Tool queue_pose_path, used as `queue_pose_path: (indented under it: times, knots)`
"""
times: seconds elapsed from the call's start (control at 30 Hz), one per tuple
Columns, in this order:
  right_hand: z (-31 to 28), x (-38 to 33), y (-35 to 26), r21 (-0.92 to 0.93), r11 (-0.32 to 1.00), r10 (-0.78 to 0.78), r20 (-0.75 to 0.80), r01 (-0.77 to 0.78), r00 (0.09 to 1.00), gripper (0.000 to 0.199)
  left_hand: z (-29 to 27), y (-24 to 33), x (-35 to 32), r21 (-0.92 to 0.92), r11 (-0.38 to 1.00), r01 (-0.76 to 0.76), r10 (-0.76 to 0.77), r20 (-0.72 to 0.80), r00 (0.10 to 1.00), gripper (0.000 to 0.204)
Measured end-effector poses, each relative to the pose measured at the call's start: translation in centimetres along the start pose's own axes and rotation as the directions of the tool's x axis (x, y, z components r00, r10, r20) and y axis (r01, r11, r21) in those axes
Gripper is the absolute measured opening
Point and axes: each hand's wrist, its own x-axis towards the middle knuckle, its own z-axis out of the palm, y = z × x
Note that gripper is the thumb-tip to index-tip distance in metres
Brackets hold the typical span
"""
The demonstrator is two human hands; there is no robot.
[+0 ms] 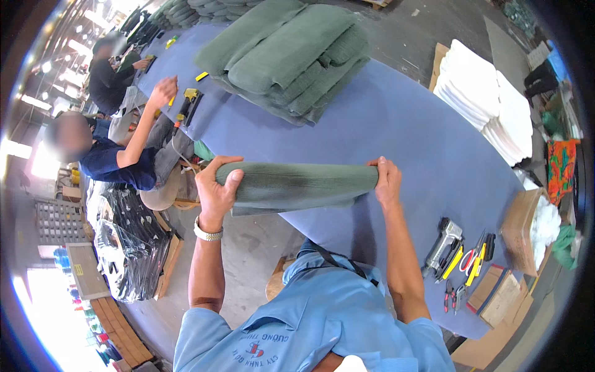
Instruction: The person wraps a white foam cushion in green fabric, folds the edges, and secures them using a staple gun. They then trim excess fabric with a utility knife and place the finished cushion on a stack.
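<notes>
A folded piece of green, ribbed-looking fabric (297, 186) is stretched level between my hands, in front of my body and over the near edge of the blue-covered table (406, 133). My left hand (215, 192), with a metal-band watch on its wrist, is closed round the left end, thumb on the near side. At the other end my right hand (387, 181) pinches the upper corner. The lower layer hangs slightly below the fold. Beyond it, a stack of similar green pieces (285, 59) lies on the far part of the table.
To the right lie a staple gun (443, 245), yellow-handled cutters (474, 263), scissors (466, 259) and pliers (455, 296). A cardboard box (524, 229) and a white stack (483, 99) stand past the right edge. Two people sit along the left side, near another yellow-black tool (187, 106).
</notes>
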Motion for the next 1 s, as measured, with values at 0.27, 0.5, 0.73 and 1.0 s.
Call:
queue_pose_path:
  times: [0.27, 0.5, 0.73, 1.0]
  knots:
    - [0.6, 1.3, -15.3, -0.061, 0.931, -0.364, -0.237, 0.36, 0.901, 0.044, 5.3, 12.6, 3.7, 0.386, 0.902, -0.192, 0.248, -0.101, 0.963, 0.044]
    - [-3.9, 5.5, -13.9, 0.189, 0.94, -0.223, -0.293, 0.286, 0.93, 0.051, 7.3, 16.5, 6.2, 0.047, 0.849, -0.527, 0.524, 0.062, 0.849, 0.065]
    - [-6.8, 9.1, -8.2, 0.353, 0.919, -0.023, -0.394, 0.175, 0.919, 0.051, 8.8, 15.4, 3.7, -0.305, 0.936, -0.176, 0.245, 0.204, 0.948, 0.06]
    - [-10.1, 9.9, -11.0, 0.431, 0.885, -0.087, -0.218, 0.176, 0.972, 0.049, 13.3, 20.9, 2.0, -0.111, 0.939, -0.326, 0.341, 0.167, 0.925, 0.061]
